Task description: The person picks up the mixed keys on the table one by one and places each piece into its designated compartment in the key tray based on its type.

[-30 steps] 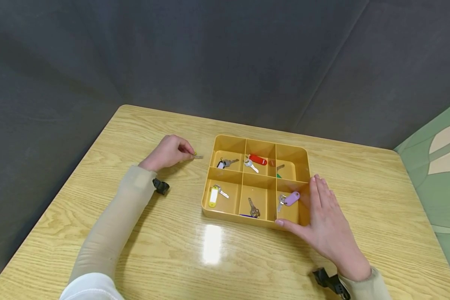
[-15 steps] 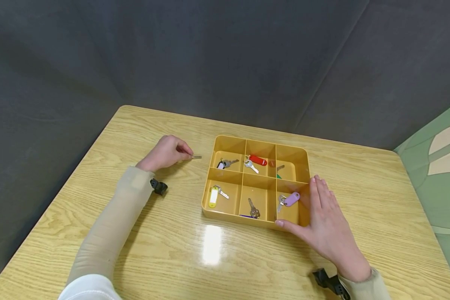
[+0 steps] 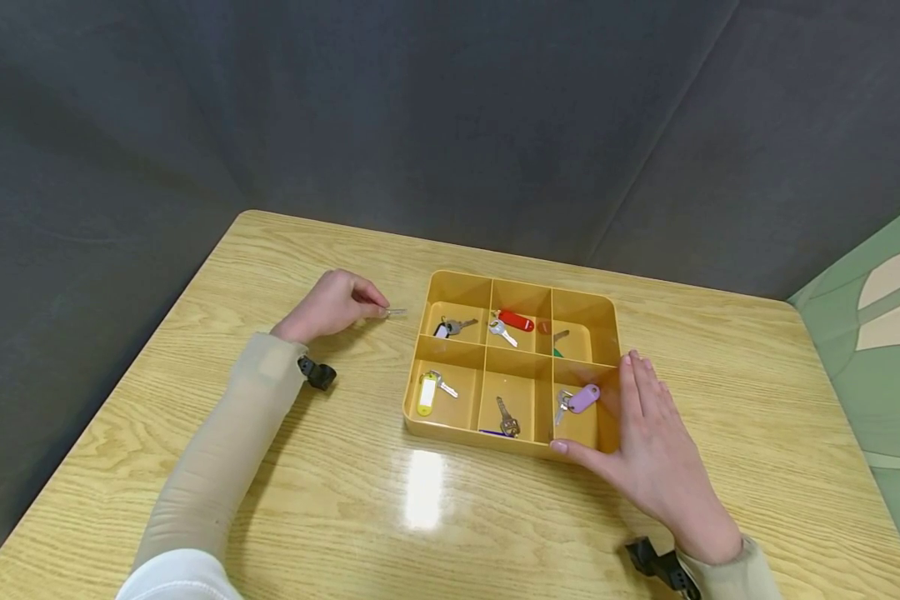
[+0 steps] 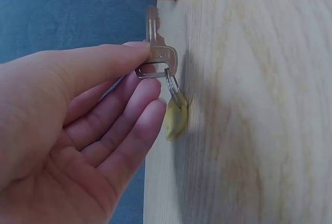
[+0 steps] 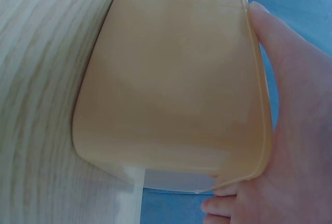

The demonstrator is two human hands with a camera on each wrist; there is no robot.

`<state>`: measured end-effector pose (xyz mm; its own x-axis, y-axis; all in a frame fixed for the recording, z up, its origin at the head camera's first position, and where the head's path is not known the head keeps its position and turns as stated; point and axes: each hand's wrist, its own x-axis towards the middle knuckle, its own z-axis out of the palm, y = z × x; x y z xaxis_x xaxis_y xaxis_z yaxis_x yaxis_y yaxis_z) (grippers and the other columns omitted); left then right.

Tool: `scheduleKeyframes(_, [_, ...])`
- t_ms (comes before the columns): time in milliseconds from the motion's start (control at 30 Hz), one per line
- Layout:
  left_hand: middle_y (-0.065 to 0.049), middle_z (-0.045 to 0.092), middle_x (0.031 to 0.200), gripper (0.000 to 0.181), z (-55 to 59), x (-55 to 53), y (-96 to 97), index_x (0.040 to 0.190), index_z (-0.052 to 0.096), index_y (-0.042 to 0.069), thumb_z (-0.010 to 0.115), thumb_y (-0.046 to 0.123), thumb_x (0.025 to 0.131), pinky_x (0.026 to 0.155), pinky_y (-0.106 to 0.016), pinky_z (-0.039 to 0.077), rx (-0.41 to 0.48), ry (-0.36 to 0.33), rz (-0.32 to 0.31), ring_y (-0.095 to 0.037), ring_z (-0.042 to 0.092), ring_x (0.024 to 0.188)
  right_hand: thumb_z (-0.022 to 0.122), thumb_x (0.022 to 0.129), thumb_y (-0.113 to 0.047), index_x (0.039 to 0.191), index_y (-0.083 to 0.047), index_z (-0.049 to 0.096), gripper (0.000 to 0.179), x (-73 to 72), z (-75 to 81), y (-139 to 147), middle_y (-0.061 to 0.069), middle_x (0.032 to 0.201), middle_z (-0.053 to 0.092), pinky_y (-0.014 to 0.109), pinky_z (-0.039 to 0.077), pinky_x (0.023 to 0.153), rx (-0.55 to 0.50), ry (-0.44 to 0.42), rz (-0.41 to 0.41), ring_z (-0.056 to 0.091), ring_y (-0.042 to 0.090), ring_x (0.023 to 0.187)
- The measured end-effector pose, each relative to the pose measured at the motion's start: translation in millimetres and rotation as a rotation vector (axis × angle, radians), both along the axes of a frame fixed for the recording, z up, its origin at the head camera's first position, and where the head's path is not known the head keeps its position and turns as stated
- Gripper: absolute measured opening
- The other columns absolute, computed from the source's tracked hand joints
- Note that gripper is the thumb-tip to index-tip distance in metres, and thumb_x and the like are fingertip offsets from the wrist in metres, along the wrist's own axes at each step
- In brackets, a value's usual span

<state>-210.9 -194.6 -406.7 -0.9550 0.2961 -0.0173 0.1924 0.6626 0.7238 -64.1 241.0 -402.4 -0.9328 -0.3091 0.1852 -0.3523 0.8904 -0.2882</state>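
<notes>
My left hand (image 3: 336, 303) pinches a silver key (image 4: 163, 54) by its head between thumb and fingers, just left of the box. From the key's ring hangs a yellow tag (image 4: 177, 119), close to the tabletop in the left wrist view. A yellow-orange divided box (image 3: 457, 435) stands on the table. My right hand (image 3: 656, 446) rests on its near right corner, thumb at the front rim and fingers straight along the right side. In the compartment beside that hand lies a key with a purple tag (image 3: 584, 397).
Other compartments hold keys with a red tag (image 3: 516, 320), a yellow tag (image 3: 427, 393), a white-and-black tag (image 3: 441, 330), a partly hidden blue tag (image 3: 497, 432) and a partly hidden green tag (image 3: 557, 352). The wooden table (image 3: 330, 500) meets a dark curtain (image 3: 420, 142) behind.
The key in my left hand has turned slightly, and its yellow tag no longer shows in the head view. My right hand and the box have stayed put.
</notes>
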Motion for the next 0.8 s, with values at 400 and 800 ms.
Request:
scheduleKeyframes(400, [-0.003, 0.076, 0.097, 0.007, 1.0, -0.7, -1.1, 0.098, 0.081, 0.007, 0.076, 0.008, 0.093, 0.078, -0.034, 0.054, 0.039, -0.008, 0.011, -0.018, 0.067, 0.087, 0.075, 0.075, -0.073, 0.16, 0.007, 0.007, 0.135, 1.1, 1.4, 0.3, 0.032, 0.163, 0.012, 0.054, 0.008, 0.122, 0.01, -0.015, -0.008, 0.014, 0.047, 0.15])
scheduleKeyframes(800, [-0.002, 0.075, 0.099, 0.008, 5.5, -0.1, -0.9, 0.1, 0.081, 0.01, 0.076, 0.013, 0.094, 0.081, -0.035, 0.055, 0.096, -0.025, 0.017, -0.018, 0.067, 0.09, 0.075, 0.075, -0.073, 0.16, 0.008, 0.007, 0.135, 0.8, 1.2, 0.2, 0.032, 0.163, 0.012, 0.054, 0.008, 0.122, 0.007, -0.018, -0.008, 0.014, 0.047, 0.15])
